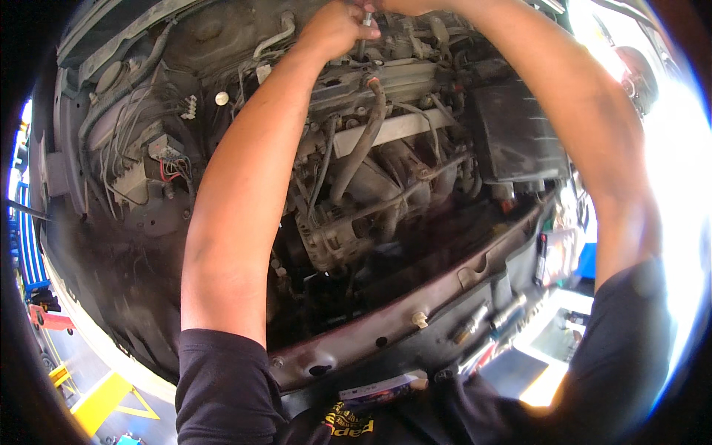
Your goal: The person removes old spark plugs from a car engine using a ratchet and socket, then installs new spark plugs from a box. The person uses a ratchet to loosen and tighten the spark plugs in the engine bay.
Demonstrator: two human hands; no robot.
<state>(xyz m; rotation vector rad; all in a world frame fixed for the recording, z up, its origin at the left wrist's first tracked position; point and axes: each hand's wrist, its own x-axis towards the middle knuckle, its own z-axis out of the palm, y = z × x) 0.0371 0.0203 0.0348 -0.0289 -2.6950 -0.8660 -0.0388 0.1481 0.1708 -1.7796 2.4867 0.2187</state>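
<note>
Both arms reach far over an open engine bay. My left hand [335, 28] is closed, its thumb and fingers around a slim silvery metal tool [368, 20] that stands roughly upright; its exact kind is unclear. My right hand [408, 4] meets the left from the other side, fingers bent in at the tool's upper end. The picture's top edge cuts off much of that hand, so what it grips is hidden. Below the hands lies the dusty engine [397, 81], with a thick rubber hose [363, 141] curving down its front.
A black box-shaped housing [517, 130] sits right of the engine. Wires and a connector [165, 148] lie at the left, near a white round cap [222, 98]. The maroon front crossmember [356, 326] runs before me, with sockets [475, 322] and a flat package [382, 387] nearby.
</note>
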